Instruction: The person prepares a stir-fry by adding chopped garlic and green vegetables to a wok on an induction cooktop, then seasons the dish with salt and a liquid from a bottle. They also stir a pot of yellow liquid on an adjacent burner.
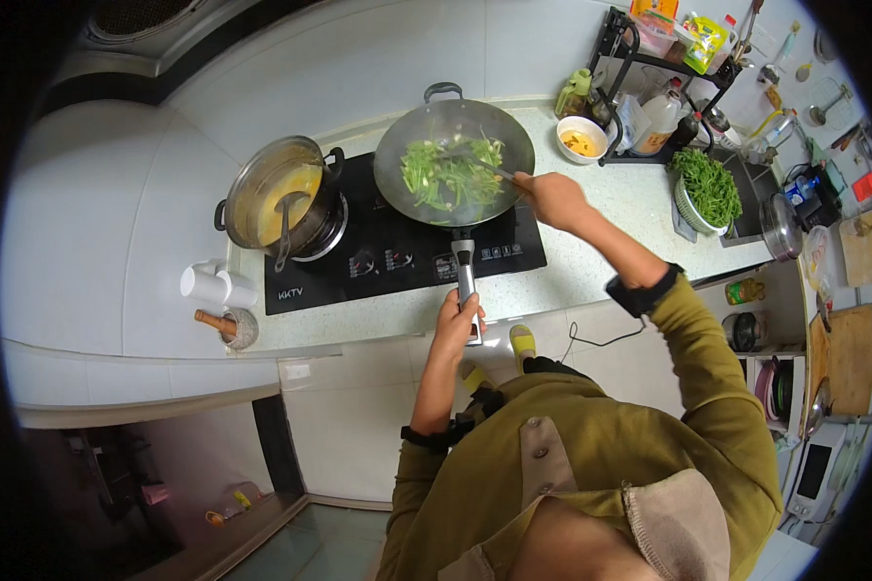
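Note:
A wok (400, 185) sits over the right side of the black gas cooktop (320, 283), with faint steam above it. Cut green vegetables (436, 178) with pale pieces among them lie across its bottom. My left hand (456, 323) grips the wok's long metal handle (465, 261). In my right hand (556, 200) is the handle of a metal spatula (490, 167), whose blade reaches in among the greens and is partly hidden. On the left burner stands a steel pot (247, 196) of yellowish soup (291, 189), a ladle (283, 225) resting in it.
A white bowl (581, 140) holding yellow food is right of the wok, beside a black rack (618, 94) of bottles and packets. Leafy greens (705, 185) fill a basket near the sink (759, 196). White mugs (203, 283) and a stone mortar (241, 330) occupy the counter's left end.

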Motion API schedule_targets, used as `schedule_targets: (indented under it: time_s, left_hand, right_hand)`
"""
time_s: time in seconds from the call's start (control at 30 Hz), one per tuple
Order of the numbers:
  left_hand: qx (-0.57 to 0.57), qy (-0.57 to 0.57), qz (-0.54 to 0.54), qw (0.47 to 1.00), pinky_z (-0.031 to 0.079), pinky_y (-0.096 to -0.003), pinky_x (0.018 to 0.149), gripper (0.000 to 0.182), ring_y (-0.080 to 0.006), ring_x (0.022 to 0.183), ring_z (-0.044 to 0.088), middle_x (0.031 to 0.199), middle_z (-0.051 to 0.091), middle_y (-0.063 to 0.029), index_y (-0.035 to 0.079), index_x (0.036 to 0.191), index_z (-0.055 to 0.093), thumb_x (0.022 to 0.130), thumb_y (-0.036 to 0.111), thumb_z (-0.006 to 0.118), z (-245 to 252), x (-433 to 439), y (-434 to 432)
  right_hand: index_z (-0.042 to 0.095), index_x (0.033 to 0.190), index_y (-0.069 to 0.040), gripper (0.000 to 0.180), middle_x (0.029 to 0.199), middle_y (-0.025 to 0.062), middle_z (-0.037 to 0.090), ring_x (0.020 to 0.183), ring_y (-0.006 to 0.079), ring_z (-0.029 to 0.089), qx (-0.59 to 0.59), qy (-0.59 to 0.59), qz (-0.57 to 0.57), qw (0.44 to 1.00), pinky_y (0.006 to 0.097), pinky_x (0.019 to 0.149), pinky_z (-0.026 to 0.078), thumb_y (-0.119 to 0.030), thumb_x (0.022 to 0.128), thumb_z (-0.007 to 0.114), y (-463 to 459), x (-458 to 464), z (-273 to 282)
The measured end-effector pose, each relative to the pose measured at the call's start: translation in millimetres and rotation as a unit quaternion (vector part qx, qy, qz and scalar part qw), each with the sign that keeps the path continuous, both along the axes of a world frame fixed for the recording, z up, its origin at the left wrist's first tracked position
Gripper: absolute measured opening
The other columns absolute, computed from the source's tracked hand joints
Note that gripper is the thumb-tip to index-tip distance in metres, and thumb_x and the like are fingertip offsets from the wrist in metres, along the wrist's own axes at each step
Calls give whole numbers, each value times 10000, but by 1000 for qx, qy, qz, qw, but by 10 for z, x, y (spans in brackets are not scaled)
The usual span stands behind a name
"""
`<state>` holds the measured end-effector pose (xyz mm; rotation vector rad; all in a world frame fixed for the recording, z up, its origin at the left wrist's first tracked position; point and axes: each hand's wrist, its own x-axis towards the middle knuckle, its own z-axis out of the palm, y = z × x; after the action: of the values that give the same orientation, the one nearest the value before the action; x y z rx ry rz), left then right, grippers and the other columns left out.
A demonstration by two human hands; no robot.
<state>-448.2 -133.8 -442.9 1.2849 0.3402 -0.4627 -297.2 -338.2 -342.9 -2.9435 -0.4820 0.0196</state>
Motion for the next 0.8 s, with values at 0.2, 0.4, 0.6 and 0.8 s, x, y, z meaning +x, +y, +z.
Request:
schedule_targets:
  time_s: [0.2, 0.4, 0.6, 0.8]
  left_hand:
    - [18, -3, -13, 1000, 432, -257, 485, 192, -127, 538, 507, 711, 527, -25, 87, 1066, 455, 933, 220, 492, -60, 17, 4]
    - [-7, -16, 9, 1000, 425, -264, 473, 161, -124, 528, 500, 704, 524, -24, 90, 1030, 454, 930, 210, 496, -117, 20, -24]
    - [-2, -41, 13, 999, 413, -248, 476, 184, -117, 522, 498, 703, 525, -17, 90, 1056, 456, 929, 216, 499, -100, -18, -39]
    - [-10, -31, 43, 999, 409, -255, 469, 157, -105, 490, 463, 666, 495, -25, 40, 1007, 461, 922, 163, 510, -28, -27, -68]
  right_hand:
    - [641, 1023, -186, 252, 838, 99, 651, 753, 311, 622, -47, -8, 121, 991, 420, 660, 489, -159, 776, 604, -723, -393, 1101]
    - [630, 999, -199, 225, 763, 92, 632, 746, 306, 621, -150, 41, 86, 984, 428, 618, 481, -159, 781, 592, -449, -290, 831]
    - [578, 1036, -123, 224, 720, 165, 619, 692, 373, 606, 73, -61, 3, 995, 474, 609, 472, -154, 821, 524, -13, 161, -176]
    - [607, 1028, -78, 244, 816, 208, 625, 774, 387, 600, 115, 38, 44, 992, 459, 680, 483, -174, 812, 547, 89, 154, -206]
